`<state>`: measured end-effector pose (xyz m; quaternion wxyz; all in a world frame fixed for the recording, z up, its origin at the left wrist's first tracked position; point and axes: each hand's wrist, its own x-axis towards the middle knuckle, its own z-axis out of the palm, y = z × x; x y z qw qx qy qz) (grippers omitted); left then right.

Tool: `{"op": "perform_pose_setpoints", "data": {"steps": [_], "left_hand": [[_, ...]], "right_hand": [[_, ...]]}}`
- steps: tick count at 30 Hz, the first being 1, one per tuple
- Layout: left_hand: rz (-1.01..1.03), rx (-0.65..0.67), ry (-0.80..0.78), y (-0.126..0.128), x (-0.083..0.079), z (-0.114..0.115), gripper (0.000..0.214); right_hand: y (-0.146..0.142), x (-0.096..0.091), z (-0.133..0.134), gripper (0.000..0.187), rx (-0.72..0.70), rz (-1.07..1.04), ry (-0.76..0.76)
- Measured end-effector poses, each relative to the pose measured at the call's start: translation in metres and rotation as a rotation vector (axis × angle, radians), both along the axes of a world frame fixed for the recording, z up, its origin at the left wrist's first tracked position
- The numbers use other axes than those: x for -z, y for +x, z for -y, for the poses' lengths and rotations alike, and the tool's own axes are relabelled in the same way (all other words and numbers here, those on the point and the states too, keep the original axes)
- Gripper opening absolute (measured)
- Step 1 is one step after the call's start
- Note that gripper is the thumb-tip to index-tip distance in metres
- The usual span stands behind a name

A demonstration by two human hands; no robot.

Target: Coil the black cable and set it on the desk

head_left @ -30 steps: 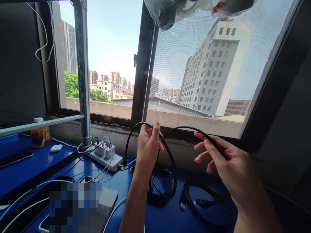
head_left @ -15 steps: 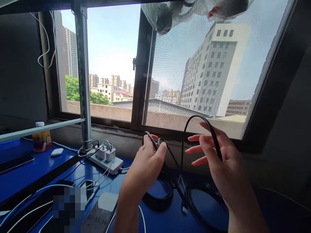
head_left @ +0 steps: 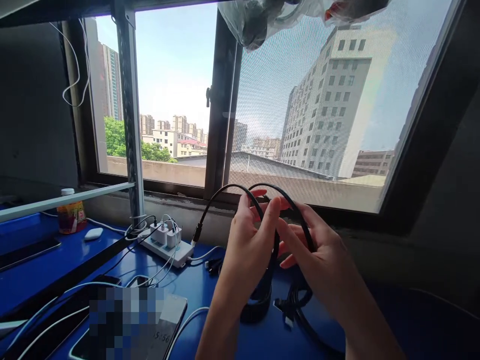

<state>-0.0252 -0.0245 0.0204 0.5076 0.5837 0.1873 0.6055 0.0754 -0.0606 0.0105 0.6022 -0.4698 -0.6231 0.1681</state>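
Note:
My left hand (head_left: 252, 237) is closed around a black cable (head_left: 232, 186), thumb raised along it. One end of this cable arches out to the left and hangs down to a black plug with a metal tip (head_left: 197, 233), near the power strip. My right hand (head_left: 318, 245) is right beside the left, its fingers curled, and a second arch of the cable runs over into its palm. The hands' fingertips meet or overlap, so the exact grip between them is hidden. Below them, coiled black cable (head_left: 258, 310) and another black cable bundle (head_left: 315, 325) with connectors lie on the blue table.
A white power strip (head_left: 183, 255) with chargers stands by the window wall. Phones (head_left: 174, 312) and white cables lie at the front left. A bottle (head_left: 71, 215) and a white case (head_left: 93, 233) are farther left. A metal shelf post (head_left: 131, 125) rises before the window.
My right hand has moved left to meet my left hand, which has shifted right and up. A cable end with its plug now hangs out to the left.

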Motion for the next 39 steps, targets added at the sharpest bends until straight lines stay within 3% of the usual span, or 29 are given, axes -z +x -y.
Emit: {"op": "perform_pose_setpoints", "data": {"steps": [7, 10, 13, 16, 20, 23, 27, 34, 39], "left_hand": [[0.099, -0.02, -0.036, 0.004, -0.003, -0.004, 0.034], [0.137, -0.213, -0.037, -0.005, -0.004, -0.01, 0.032], [0.183, -0.463, -0.047, -0.019, -0.002, -0.02, 0.041], [0.266, -0.53, -0.099, -0.036, -0.002, -0.029, 0.044], [0.285, -0.459, -0.153, -0.056, -0.006, -0.031, 0.045], [0.181, -0.416, -0.117, -0.063, -0.004, -0.031, 0.058], [-0.016, -0.306, -0.076, -0.058, -0.001, -0.029, 0.069], [-0.395, 0.055, -0.111, -0.024, 0.002, -0.025, 0.067], [-0.377, 0.062, -0.068, -0.008, 0.007, -0.024, 0.07]], "right_hand": [[-0.004, -0.001, -0.005, 0.043, 0.006, -0.049, 0.1], [0.002, -0.001, -0.009, 0.043, 0.067, -0.152, 0.186], [0.016, -0.002, -0.012, 0.046, 0.233, -0.263, 0.321], [0.031, -0.005, -0.011, 0.049, 0.377, -0.372, 0.383], [0.04, -0.009, -0.003, 0.049, 0.467, -0.402, 0.366], [0.035, -0.01, 0.002, 0.05, 0.44, -0.367, 0.36], [0.02, -0.008, 0.001, 0.048, 0.235, -0.293, 0.313], [0.007, 0.0, -0.011, 0.048, -0.094, -0.093, 0.081], [0.008, 0.003, -0.009, 0.044, -0.174, 0.012, 0.056]]}}
